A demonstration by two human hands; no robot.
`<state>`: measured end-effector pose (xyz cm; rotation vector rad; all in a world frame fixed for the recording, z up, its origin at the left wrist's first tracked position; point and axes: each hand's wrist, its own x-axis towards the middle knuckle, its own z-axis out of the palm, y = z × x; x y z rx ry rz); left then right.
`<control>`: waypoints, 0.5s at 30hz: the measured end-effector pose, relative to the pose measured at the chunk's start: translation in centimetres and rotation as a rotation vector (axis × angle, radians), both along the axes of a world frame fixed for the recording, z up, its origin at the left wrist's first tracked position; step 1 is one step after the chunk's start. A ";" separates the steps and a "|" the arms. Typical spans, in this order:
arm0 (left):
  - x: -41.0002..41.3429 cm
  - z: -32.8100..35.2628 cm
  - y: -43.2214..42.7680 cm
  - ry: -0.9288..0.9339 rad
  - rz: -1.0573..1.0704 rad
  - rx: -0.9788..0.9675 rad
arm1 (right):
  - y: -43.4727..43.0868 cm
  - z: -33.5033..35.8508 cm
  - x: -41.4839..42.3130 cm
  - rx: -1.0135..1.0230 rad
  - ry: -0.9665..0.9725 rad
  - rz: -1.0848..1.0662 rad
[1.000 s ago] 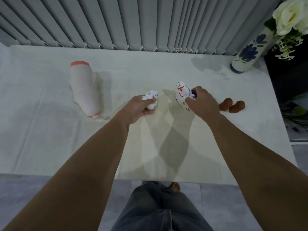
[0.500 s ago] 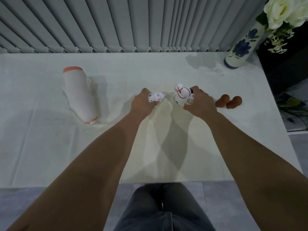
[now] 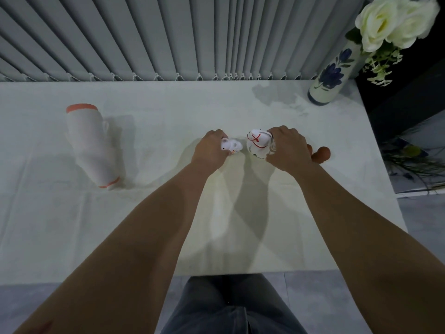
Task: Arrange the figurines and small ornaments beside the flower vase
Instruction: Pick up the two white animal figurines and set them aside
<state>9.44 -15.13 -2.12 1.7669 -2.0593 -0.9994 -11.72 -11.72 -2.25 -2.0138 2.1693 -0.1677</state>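
My left hand (image 3: pixel 211 150) grips a small white figurine (image 3: pixel 230 145) at the middle of the table. Beside it, my right hand (image 3: pixel 287 148) holds a larger white figurine with a red cord (image 3: pixel 258 142). Both figurines are near the tabletop and almost touch each other. Two brown ornaments (image 3: pixel 321 154) lie just right of my right hand, partly hidden by it. The white vase with a blue flower pattern (image 3: pixel 331 73) stands at the far right corner and carries white roses (image 3: pixel 390 22).
A white cylinder with orange bands (image 3: pixel 90 145) stands on the left of the white table (image 3: pixel 168 112). Grey vertical blinds (image 3: pixel 168 37) run along the far edge. A dark surface with plant stems (image 3: pixel 414 162) lies beyond the right edge.
Both hands have shifted slightly forward and closer together with their figurines. The small figurine has turned in my left hand. The view has tilted, so the vase sits lower in the frame.
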 end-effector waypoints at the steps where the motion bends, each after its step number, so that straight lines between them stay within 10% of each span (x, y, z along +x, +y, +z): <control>1: -0.2 0.0 -0.1 -0.003 0.000 -0.006 | -0.1 0.1 -0.2 0.005 0.011 0.021; 15: -0.1 0.8 0.2 -0.164 -0.214 -0.165 | -0.5 1.3 -0.6 0.031 -0.024 0.107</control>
